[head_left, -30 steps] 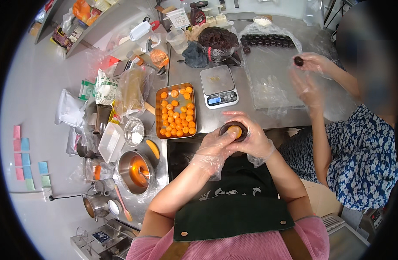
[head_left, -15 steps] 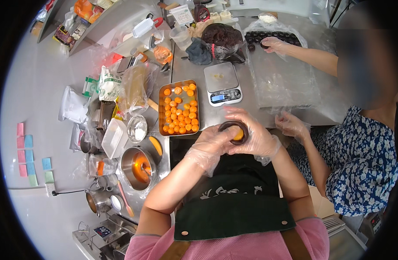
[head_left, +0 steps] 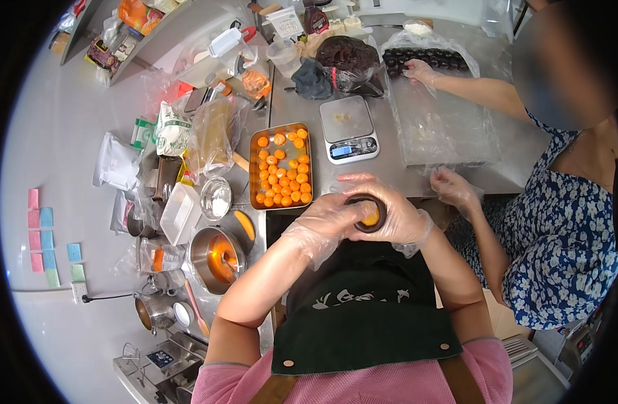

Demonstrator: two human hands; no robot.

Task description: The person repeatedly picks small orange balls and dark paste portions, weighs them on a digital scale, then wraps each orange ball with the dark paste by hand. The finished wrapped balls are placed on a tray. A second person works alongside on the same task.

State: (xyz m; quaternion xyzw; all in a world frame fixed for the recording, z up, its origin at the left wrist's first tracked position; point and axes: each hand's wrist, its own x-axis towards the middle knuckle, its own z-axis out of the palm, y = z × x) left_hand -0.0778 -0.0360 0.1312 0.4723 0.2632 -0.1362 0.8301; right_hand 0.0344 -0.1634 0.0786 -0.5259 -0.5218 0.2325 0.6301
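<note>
In front of my dark apron, both hands, in clear plastic gloves, are closed round a dark brown ball of paste (head_left: 367,229). An orange egg yolk (head_left: 371,216) shows through the round opening at its top. My left hand (head_left: 326,221) grips the near left side, its thumb at the opening beside the yolk. Round the right side and back curls my right hand (head_left: 401,212). The fingers hide the underside of the paste. Just beyond my hands is a digital scale (head_left: 350,128) with small yellowish residue on its pan.
A metal tray (head_left: 253,161) of egg yolks sits left of the scale. Further left are a steel bowl (head_left: 201,273) with orange liquid and a bowl of white powder (head_left: 216,197). At right, a co-worker's gloved hand (head_left: 420,71) touches rows of dark balls (head_left: 450,60).
The ball has turned slightly in my hands, staying nearly in place. The co-worker's far hand has shifted a little left and down along the dark balls.
</note>
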